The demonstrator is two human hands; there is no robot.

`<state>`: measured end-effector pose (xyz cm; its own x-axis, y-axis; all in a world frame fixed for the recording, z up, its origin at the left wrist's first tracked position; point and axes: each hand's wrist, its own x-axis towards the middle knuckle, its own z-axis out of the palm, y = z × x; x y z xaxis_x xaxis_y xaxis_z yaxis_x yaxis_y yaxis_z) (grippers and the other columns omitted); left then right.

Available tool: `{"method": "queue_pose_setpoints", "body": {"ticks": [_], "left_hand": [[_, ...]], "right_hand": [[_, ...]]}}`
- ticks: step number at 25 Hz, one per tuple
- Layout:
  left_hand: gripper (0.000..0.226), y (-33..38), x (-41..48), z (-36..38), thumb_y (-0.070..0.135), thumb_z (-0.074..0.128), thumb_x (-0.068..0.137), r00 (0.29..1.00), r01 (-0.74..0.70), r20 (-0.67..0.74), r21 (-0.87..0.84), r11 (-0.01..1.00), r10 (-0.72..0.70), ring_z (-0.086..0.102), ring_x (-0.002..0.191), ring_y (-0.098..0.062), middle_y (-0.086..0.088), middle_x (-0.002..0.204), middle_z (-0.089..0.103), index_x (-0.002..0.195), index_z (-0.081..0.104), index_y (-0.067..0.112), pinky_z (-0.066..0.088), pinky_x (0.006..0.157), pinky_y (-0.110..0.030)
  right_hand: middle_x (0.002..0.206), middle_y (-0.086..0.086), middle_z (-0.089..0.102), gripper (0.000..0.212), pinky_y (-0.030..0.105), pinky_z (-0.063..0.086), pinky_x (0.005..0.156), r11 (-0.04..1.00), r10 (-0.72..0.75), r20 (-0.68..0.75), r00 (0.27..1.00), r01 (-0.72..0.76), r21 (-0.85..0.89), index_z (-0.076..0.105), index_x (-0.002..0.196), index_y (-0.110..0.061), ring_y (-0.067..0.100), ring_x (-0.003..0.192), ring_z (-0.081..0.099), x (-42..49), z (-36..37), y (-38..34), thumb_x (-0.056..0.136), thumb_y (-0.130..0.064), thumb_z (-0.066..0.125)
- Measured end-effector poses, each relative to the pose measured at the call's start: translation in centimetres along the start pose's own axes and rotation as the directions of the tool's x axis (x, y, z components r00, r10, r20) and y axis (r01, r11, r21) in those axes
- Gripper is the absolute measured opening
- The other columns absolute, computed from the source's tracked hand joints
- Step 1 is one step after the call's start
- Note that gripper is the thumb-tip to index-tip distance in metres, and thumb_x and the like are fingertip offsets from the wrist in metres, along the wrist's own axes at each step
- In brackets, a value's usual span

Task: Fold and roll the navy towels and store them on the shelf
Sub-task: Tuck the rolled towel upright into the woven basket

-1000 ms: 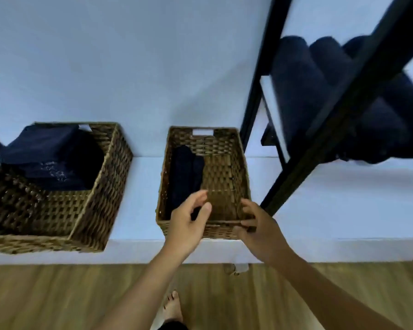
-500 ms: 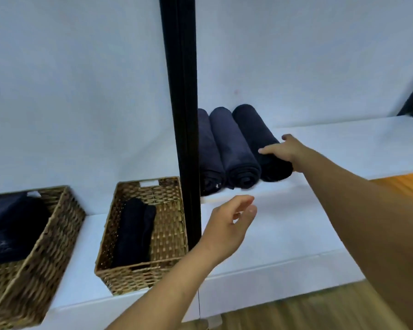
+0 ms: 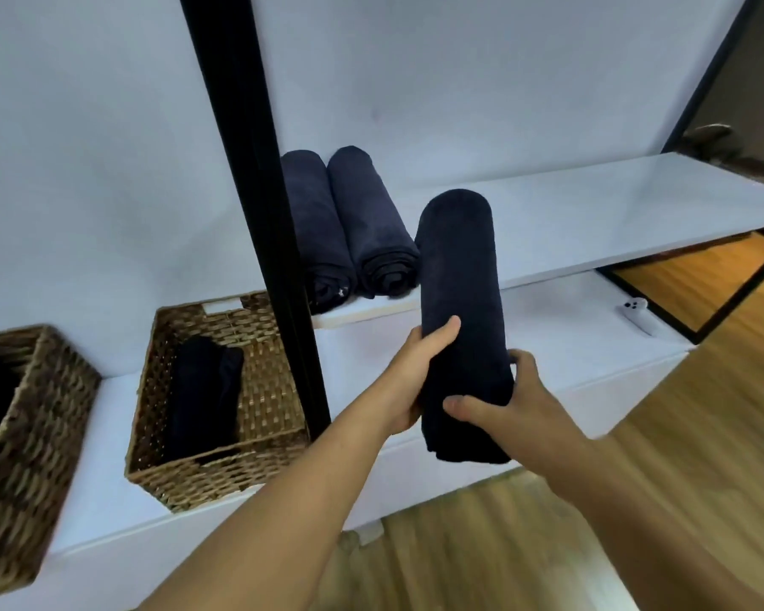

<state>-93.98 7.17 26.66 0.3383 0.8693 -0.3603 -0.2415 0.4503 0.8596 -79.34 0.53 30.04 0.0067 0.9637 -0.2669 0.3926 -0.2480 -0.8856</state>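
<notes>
Left hand (image 3: 415, 377) and right hand (image 3: 519, 405) grip rolled towel (image 3: 459, 266); wicker basket (image 3: 221, 478) holds dark cloth (image 3: 204, 390).

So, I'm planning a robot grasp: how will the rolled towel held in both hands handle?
Probably soft but fairly firm: the rolled towel holds its column shape above the left hand and right hand. Its round form may roll on the flat shelf. It could loosen if released; nothing visibly ties it.
</notes>
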Motion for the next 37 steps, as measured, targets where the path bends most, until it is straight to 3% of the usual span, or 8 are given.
{"method": "queue_pose_setpoints", "body": {"ticks": [4, 12, 15, 21, 27, 30, 35, 37], "left_hand": [[0.062, -6.2, -5.6, -4.3, 0.036, 0.073, 0.076, 0.996, 0.055, 0.068, -0.044, 0.998, -0.052, 0.065, 0.114, -0.027, -0.007, 0.125, 0.068, 0.134, 0.054, 0.026, 0.051, 0.096, -0.041], [0.086, -11.8, -17.1, -14.5, 0.034, 0.084, 0.064, 0.988, 0.084, -0.109, -0.237, 0.968, -0.113, 0.058, 0.124, -0.036, -0.017, 0.134, 0.06, 0.14, 0.049, 0.017, 0.044, 0.105, -0.05], [0.072, -11.6, -18.5, -18.5, 0.025, 0.071, 0.078, 0.988, 0.042, -0.136, -0.179, 0.983, -0.067, 0.047, 0.134, -0.039, -0.018, 0.144, 0.051, 0.144, 0.044, 0.016, 0.024, 0.116, -0.06], [0.068, -8.7, -21.5, -25.7, 0.024, 0.065, 0.081, 0.99, 0.13, -0.048, -0.069, 0.989, -0.133, 0.047, 0.134, -0.035, -0.015, 0.143, 0.052, 0.144, 0.044, 0.014, 0.031, 0.114, -0.051], [0.072, -3.6, -19.2, -32.5, 0.031, 0.089, 0.049, 0.93, 0.087, -0.323, -0.271, 0.959, -0.175, 0.071, 0.096, -0.027, -0.018, 0.111, 0.071, 0.114, 0.07, 0.007, 0.049, 0.085, -0.038], [0.064, -1.8, -13.0, -35.1, 0.04, 0.071, 0.071, 0.897, 0.066, -0.399, -0.303, 0.951, -0.19, 0.069, 0.101, -0.03, -0.019, 0.113, 0.07, 0.122, 0.064, 0.002, 0.051, 0.092, -0.042], [0.064, -1.5, -3.4, -39.5, 0.065, 0.043, 0.091, 0.888, 0.2, -0.441, 0.119, 0.972, -0.129, 0.059, 0.121, -0.021, -0.003, 0.134, 0.062, 0.142, 0.049, 0.026, 0.043, 0.108, -0.04], [0.073, -2.9, -0.8, -41.5, 0.068, 0.034, 0.093, 0.852, 0.395, -0.507, 0.461, 0.795, -0.129, 0.042, 0.137, -0.027, -0.004, 0.152, 0.042, 0.154, 0.028, 0.027, 0.033, 0.114, -0.043]], "right_hand": [[0.118, -0.018, 0.058, 0.071, 0.032, 0.056, 0.085, 0.989, 0.047, 0.111, 0.993, -0.062, 0.134, 0.037, 0.114, -0.032, 0.005, 0.107, 0.063, -5.4, 4.5, 4.8, 0.066, -0.066, 0.076], [0.118, 0.0, 0.062, 0.07, 0.023, 0.057, 0.07, 0.888, 0.079, 0.311, 0.947, -0.209, 0.409, 0.033, 0.119, -0.026, 0.006, 0.098, 0.068, -8.9, 17.9, 7.0, 0.073, -0.01, 0.084], [0.114, -0.002, 0.063, 0.072, 0.022, 0.057, 0.067, 0.883, 0.121, 0.348, 0.93, -0.261, 0.391, 0.034, 0.118, -0.028, 0.002, 0.092, 0.069, -8.9, 21.7, 6.3, 0.071, -0.006, 0.084], [0.107, 0.003, 0.071, 0.087, 0.043, 0.059, 0.078, 0.767, 0.235, 0.557, 0.797, -0.504, 0.398, 0.041, 0.12, -0.023, 0.019, 0.093, 0.073, -7.4, 28.0, 3.7, 0.051, -0.011, 0.092], [0.112, -0.001, 0.065, 0.075, 0.044, 0.057, 0.087, 0.835, 0.197, 0.502, 0.842, -0.412, 0.364, 0.032, 0.111, -0.034, 0.017, 0.099, 0.068, -0.2, 35.7, -2.3, 0.059, -0.03, 0.086], [0.116, -0.001, 0.06, 0.066, 0.043, 0.057, 0.087, 0.846, 0.156, 0.368, 0.917, -0.317, 0.429, 0.035, 0.119, -0.032, 0.018, 0.101, 0.066, 7.0, 37.9, -4.4, 0.073, -0.022, 0.081], [0.119, -0.005, 0.054, 0.069, 0.035, 0.056, 0.083, 0.951, 0.102, 0.243, 0.965, -0.166, 0.262, 0.033, 0.127, -0.034, 0.013, 0.104, 0.06, 18.3, 39.1, -3.4, 0.076, -0.025, 0.078], [0.116, -0.008, 0.051, 0.073, 0.032, 0.053, 0.084, 0.982, 0.106, 0.2, 0.974, -0.134, 0.132, 0.031, 0.13, -0.035, 0.009, 0.101, 0.057, 21.6, 39.7, -1.6, 0.075, -0.026, 0.078]]}}
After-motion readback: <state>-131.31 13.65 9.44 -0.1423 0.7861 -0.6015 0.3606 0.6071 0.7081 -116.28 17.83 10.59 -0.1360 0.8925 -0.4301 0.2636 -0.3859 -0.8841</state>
